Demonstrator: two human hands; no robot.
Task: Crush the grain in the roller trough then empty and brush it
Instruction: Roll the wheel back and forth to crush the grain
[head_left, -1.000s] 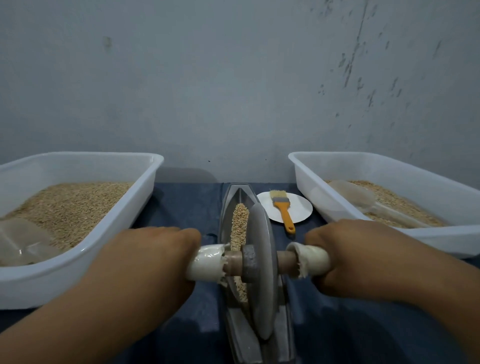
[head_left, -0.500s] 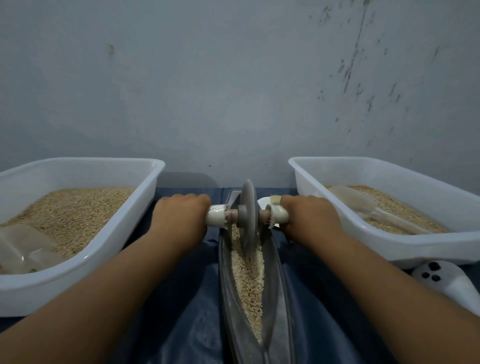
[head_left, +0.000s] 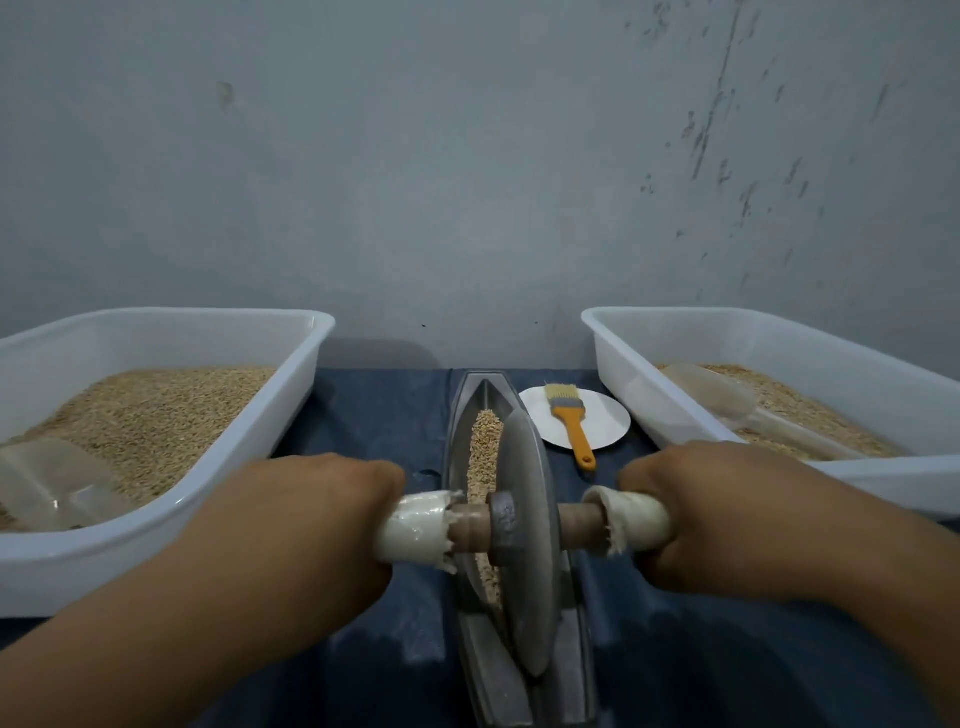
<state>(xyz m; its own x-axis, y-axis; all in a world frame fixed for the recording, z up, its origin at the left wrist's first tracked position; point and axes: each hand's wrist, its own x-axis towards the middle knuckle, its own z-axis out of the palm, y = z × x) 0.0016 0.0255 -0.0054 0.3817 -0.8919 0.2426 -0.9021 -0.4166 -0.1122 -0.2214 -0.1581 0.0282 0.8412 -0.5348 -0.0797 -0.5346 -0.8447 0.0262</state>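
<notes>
Both hands are clamped round the wheel's axle: the left hand (head_left: 311, 525) grips the white-wrapped handle (head_left: 413, 530) on its side, fingers curled under it, and the right hand (head_left: 722, 519) grips the matching wrapped handle (head_left: 636, 522) on the other. Between them the grey metal wheel (head_left: 530, 535) stands upright on edge in the narrow metal trough (head_left: 470, 405), at the trough's near half. Half a second ago the arms were stretched out and the wheel sat at the far end; now it is drawn back close to the person, as it was a second ago. The grain (head_left: 483, 447) lies in a strip along the trough bed beyond the wheel, with a little showing beneath the axle. No writing or label can be read on anything.

The trough runs front to back down the middle of a dark blue cloth (head_left: 374, 415). Just right of its far end a white plate (head_left: 602, 421) carries a brush (head_left: 569, 415) with an orange handle, uncovered again now that the hands have come back. A white tub (head_left: 291, 395) of grain sits at the left edge with a clear scoop (head_left: 57, 480) in it, and a second white tub (head_left: 649, 353) at the right edge holds grain and another clear scoop (head_left: 711, 395). A grey, scuffed wall (head_left: 467, 182) stands behind
</notes>
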